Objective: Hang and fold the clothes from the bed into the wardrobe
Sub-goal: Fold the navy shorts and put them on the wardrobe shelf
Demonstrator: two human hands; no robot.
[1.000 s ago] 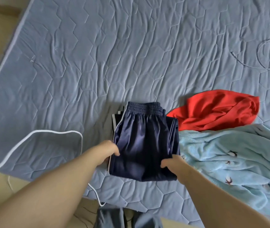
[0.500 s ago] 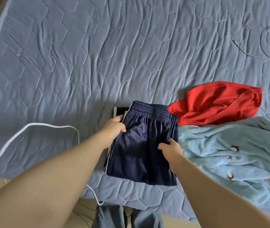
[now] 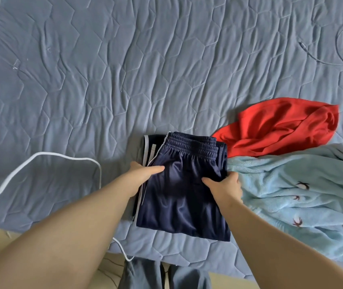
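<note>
Now our left hand (image 3: pixel 143 172) gripped the left edge of the folded shorts (image 3: pixel 183 203), thumb lying across the navy cloth, fingers tucked out of sight beneath. Our right hand (image 3: pixel 224 187) held the opposite edge the same way, thumb on top, fingers curled under. Both clasped the pile near its middle, below the elastic waistband, which pointed away from us. Under the shorts lay a striped garment (image 3: pixel 148 147), dark, its corner showing left of the waistband; whether our fingers reached under it too, we could not tell. The pile lay flat on the bed (image 3: pixel 124 69), near its front edge. Against the shorts on the right lay a pale blue fleece (image 3: pixel 291 195), rumpled, and behind that a red top (image 3: pixel 281 128), unfolded. A white cord (image 3: pixel 41 161) looped across the bed to the left, well apart from the pile.

We judged the folding of this piece done and the lift in hand. The next move called for raising the pile level, both hands pressing evenly so the slick cloth did not slide open, then carrying it to the wardrobe, which was not in view. The red top and fleece waited unfolded.
</note>
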